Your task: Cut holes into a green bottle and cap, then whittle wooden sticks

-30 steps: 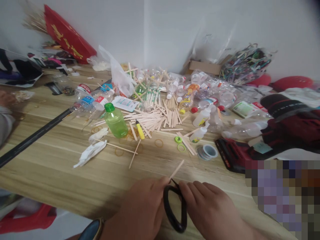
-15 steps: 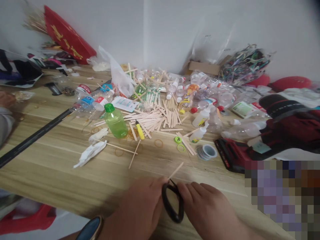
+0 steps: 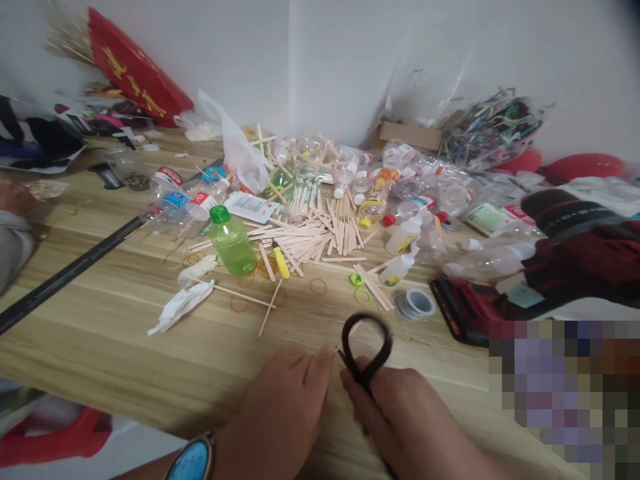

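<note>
My left hand [image 3: 293, 397] is closed low over the table, thumb and fingers pressed together at the tips. A thin wooden stick [image 3: 355, 328] points away from those fingertips, mostly hidden behind a black loop handle. That handle belongs to a pair of scissors [image 3: 345, 329] gripped in my right hand [image 3: 407, 407]. The loop stands up above my fist, while the rest of the scissors is largely covered by my fingers. Beyond my hands, two thin sticks [image 3: 243, 295] lie crossed, near a green bottle [image 3: 233, 247] and a yellow-handled tool [image 3: 281, 261].
Flat wooden sticks [image 3: 300, 237] are heaped mid-table. Plastic bottles [image 3: 453, 200] crowd the back right. A red and black power tool [image 3: 575, 260] stands at right, beside a wire spool [image 3: 417, 303]. A black bar [image 3: 75, 273] crosses the left side, near another person's sleeve [image 3: 13, 247].
The scissors' loop has swung up from below my fingers to above my right fist, and my right hand has turned. My left hand stays nearly in place.
</note>
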